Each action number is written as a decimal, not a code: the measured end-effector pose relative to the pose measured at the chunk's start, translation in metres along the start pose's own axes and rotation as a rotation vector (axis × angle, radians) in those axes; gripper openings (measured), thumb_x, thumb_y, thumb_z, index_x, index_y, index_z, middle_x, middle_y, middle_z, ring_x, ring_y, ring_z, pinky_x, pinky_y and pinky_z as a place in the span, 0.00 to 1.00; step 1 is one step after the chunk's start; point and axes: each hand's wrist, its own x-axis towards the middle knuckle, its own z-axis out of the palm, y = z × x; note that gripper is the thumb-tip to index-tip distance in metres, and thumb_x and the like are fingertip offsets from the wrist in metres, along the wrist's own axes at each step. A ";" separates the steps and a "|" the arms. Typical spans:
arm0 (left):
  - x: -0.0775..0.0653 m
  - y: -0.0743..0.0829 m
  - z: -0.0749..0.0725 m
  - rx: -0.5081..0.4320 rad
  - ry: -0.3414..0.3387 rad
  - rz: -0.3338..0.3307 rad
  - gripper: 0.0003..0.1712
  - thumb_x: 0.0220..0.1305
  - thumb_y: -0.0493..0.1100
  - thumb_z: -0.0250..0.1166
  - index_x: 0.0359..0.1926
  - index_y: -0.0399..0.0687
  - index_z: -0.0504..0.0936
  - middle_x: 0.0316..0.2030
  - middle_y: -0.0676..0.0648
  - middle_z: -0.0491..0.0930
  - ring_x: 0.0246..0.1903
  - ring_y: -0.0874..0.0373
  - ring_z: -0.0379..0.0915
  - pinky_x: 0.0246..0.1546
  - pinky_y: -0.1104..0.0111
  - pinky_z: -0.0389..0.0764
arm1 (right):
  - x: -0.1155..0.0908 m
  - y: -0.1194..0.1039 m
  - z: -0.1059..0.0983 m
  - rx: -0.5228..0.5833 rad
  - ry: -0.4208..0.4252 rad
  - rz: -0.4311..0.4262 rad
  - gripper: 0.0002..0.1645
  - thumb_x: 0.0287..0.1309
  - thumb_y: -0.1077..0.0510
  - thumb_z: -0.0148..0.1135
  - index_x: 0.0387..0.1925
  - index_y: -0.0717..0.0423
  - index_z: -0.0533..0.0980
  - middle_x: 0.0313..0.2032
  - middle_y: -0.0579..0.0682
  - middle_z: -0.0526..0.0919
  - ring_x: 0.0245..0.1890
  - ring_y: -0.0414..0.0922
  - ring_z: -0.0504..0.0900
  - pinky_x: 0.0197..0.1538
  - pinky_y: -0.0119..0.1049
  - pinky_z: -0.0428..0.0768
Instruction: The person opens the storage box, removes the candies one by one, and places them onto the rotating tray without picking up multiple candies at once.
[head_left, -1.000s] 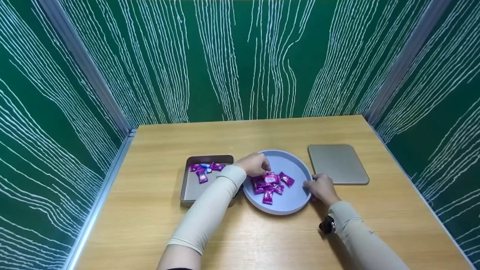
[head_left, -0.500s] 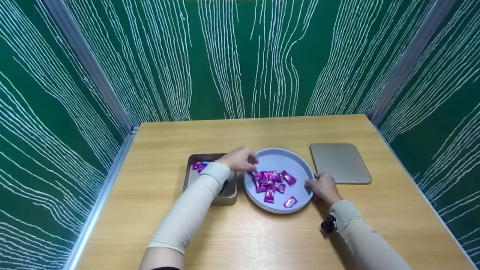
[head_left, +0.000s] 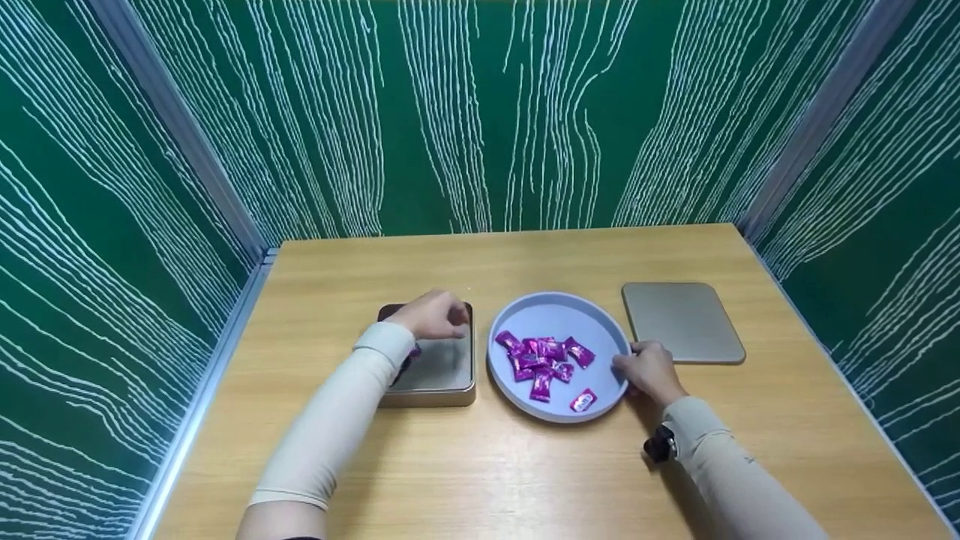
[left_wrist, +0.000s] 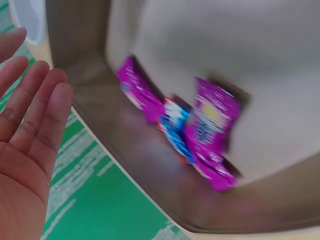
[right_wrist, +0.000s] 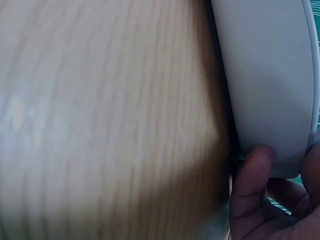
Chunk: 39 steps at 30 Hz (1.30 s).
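My left hand hovers above the metal tin, holding nothing. In the left wrist view its fingers are extended beside the tin wall. Inside the tin lie several purple-wrapped candies and a blue one; in the head view the left forearm and hand mostly cover them. With thumb and fingers, my right hand grips the right rim of a round pale lavender tray. A cluster of purple candies lies in that tray, with a pinkish one apart near the front.
The tin's flat lid lies on the table behind and right of the tray. Green walls with white lines stand behind the wooden table and at both sides. A narrow gap separates tin and tray.
My left hand has moved left from the tray to above the tin. A pinkish candy now shows near the tray's front, and another lies at its left side. My right hand keeps its grip.
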 end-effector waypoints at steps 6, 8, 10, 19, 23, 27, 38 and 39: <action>-0.007 -0.021 0.003 0.003 -0.019 -0.110 0.16 0.66 0.39 0.76 0.54 0.43 0.92 0.49 0.43 0.92 0.49 0.50 0.85 0.60 0.54 0.85 | 0.001 0.001 0.000 -0.011 0.000 0.004 0.24 0.63 0.61 0.62 0.55 0.75 0.81 0.26 0.56 0.87 0.16 0.42 0.80 0.21 0.35 0.83; -0.009 -0.026 0.004 0.019 -0.018 -0.143 0.15 0.65 0.39 0.77 0.53 0.44 0.92 0.49 0.43 0.92 0.50 0.49 0.85 0.62 0.53 0.84 | 0.001 0.001 0.000 -0.008 -0.005 0.007 0.26 0.63 0.61 0.62 0.58 0.75 0.81 0.28 0.57 0.88 0.17 0.42 0.81 0.21 0.35 0.83; -0.010 -0.031 0.004 0.045 -0.016 -0.162 0.16 0.64 0.40 0.77 0.53 0.44 0.92 0.50 0.43 0.92 0.51 0.48 0.84 0.63 0.52 0.83 | 0.000 0.001 0.001 -0.007 -0.007 0.010 0.27 0.63 0.62 0.62 0.59 0.76 0.80 0.29 0.59 0.89 0.17 0.42 0.81 0.22 0.36 0.84; -0.008 -0.035 0.007 0.145 -0.055 -0.211 0.26 0.62 0.34 0.73 0.62 0.43 0.88 0.56 0.42 0.89 0.51 0.48 0.80 0.65 0.51 0.82 | -0.002 -0.001 0.001 -0.011 -0.007 0.018 0.30 0.64 0.62 0.62 0.64 0.77 0.77 0.34 0.64 0.90 0.18 0.43 0.81 0.22 0.36 0.83; -0.004 -0.035 0.009 0.181 -0.061 -0.191 0.24 0.60 0.33 0.72 0.59 0.42 0.89 0.51 0.43 0.89 0.46 0.50 0.78 0.57 0.54 0.84 | -0.003 -0.003 0.000 -0.010 -0.003 0.029 0.31 0.65 0.62 0.63 0.65 0.77 0.76 0.36 0.66 0.90 0.18 0.44 0.81 0.23 0.36 0.83; 0.001 -0.039 0.016 0.200 -0.061 -0.170 0.14 0.59 0.32 0.73 0.47 0.42 0.91 0.36 0.48 0.85 0.36 0.53 0.74 0.41 0.60 0.78 | -0.003 -0.003 0.000 -0.009 -0.012 0.035 0.32 0.65 0.61 0.63 0.66 0.77 0.75 0.38 0.67 0.90 0.19 0.44 0.82 0.24 0.36 0.84; 0.013 -0.033 0.029 0.208 -0.057 -0.134 0.10 0.57 0.44 0.84 0.34 0.45 0.92 0.28 0.51 0.85 0.28 0.58 0.75 0.31 0.66 0.77 | -0.002 0.000 0.001 -0.017 0.032 -0.029 0.27 0.62 0.61 0.63 0.57 0.78 0.80 0.29 0.61 0.89 0.15 0.40 0.81 0.20 0.35 0.83; 0.013 -0.031 0.030 0.213 -0.056 -0.138 0.10 0.57 0.44 0.84 0.34 0.44 0.92 0.28 0.50 0.86 0.29 0.57 0.75 0.33 0.65 0.78 | -0.002 0.001 0.001 -0.015 0.029 -0.025 0.28 0.62 0.61 0.63 0.58 0.78 0.80 0.30 0.62 0.89 0.15 0.40 0.81 0.20 0.35 0.84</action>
